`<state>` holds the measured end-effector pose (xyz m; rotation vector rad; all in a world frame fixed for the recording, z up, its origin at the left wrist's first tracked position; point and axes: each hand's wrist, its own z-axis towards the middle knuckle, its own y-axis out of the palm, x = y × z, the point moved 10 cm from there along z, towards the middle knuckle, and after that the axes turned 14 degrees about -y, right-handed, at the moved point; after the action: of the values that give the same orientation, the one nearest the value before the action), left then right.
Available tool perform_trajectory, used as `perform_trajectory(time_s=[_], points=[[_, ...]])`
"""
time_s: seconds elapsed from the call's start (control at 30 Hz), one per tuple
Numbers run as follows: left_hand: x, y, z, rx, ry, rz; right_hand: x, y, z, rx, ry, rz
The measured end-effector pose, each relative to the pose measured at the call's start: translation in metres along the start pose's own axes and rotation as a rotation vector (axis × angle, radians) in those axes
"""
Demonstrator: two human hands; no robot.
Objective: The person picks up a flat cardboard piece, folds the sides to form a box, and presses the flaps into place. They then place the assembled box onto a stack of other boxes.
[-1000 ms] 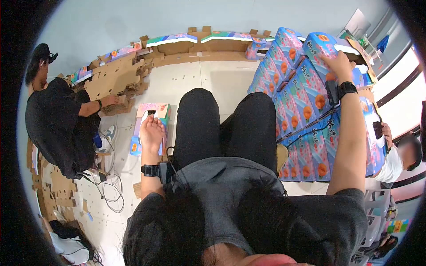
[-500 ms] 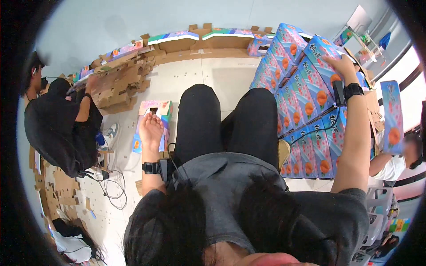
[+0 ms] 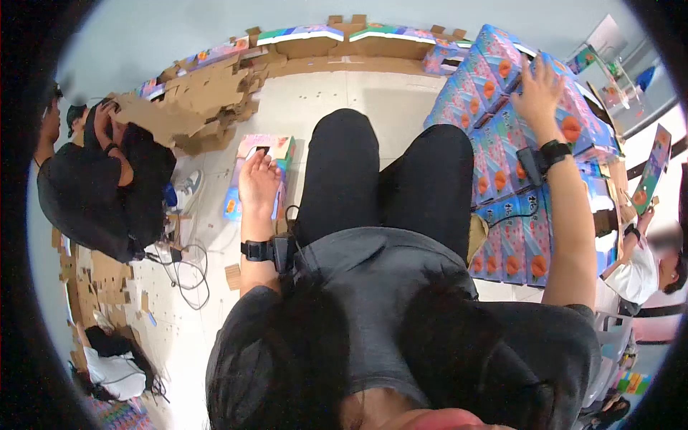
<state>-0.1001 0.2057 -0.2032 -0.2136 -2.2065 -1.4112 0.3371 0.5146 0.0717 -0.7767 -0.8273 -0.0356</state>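
Note:
My left hand [image 3: 260,185] is open, palm up with its fingers slightly curled, over a pink, green and blue printed box [image 3: 285,154] on the floor. That box has a dark opening in its top. My right hand [image 3: 539,97] is spread open at the top of a stack of blue and pink printed boxes [image 3: 502,154] to my right. Its fingers lie at the upper boxes; whether they touch is hard to tell. Neither hand holds anything. A strap with a black device sits on each wrist.
Flattened cardboard [image 3: 197,100] lies at the left and along the wall. A person in black [image 3: 93,186] sits at the left. At the right, a person in white [image 3: 634,276] holds a printed panel [image 3: 653,165]. Cables [image 3: 190,276] lie on the floor.
My right hand has moved from the side of an upper box towards the stack's top, its fingers now spread. The view has shifted. The person at the right has tilted the printed panel.

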Motion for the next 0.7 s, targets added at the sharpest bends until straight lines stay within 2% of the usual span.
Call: perform_trajectory(time_s=[0.13, 0.2, 0.23, 0.27, 0.3, 0.37, 0.5, 0.63, 0.7], points=[[0.012, 0.023, -0.017, 0.010, 0.096, 0.182, -0.121, 0.003, 0.011, 0.054, -0.244, 0.327], [0.024, 0.034, -0.026, -0.007, 0.163, 0.298, -0.172, 0.013, 0.015, -0.052, -0.330, 0.455], [0.031, 0.040, -0.035, -0.017, 0.198, 0.384, -0.199, 0.028, 0.017, -0.296, -0.425, 0.560], [0.043, 0.040, -0.045, 0.047, 0.254, 0.462, -0.223, 0.052, 0.012, -0.445, -0.476, 0.697], [0.056, 0.040, -0.057, 0.114, 0.303, 0.541, -0.244, 0.073, 0.003, -0.623, -0.473, 0.947], [0.083, 0.051, -0.088, 0.241, 0.445, 0.787, -0.263, 0.068, -0.008, -0.841, -0.631, 1.070], [0.136, 0.078, -0.149, 0.487, 0.734, 1.438, -0.249, 0.074, -0.012, -0.730, -0.448, 1.212], [0.157, 0.044, -0.150, 0.715, 0.548, 1.702, -0.226, 0.077, -0.024, -0.557, -0.221, 1.403], [0.151, -0.005, -0.135, 0.838, 0.380, 1.873, -0.217, 0.066, -0.026, -0.484, -0.183, 1.311]])
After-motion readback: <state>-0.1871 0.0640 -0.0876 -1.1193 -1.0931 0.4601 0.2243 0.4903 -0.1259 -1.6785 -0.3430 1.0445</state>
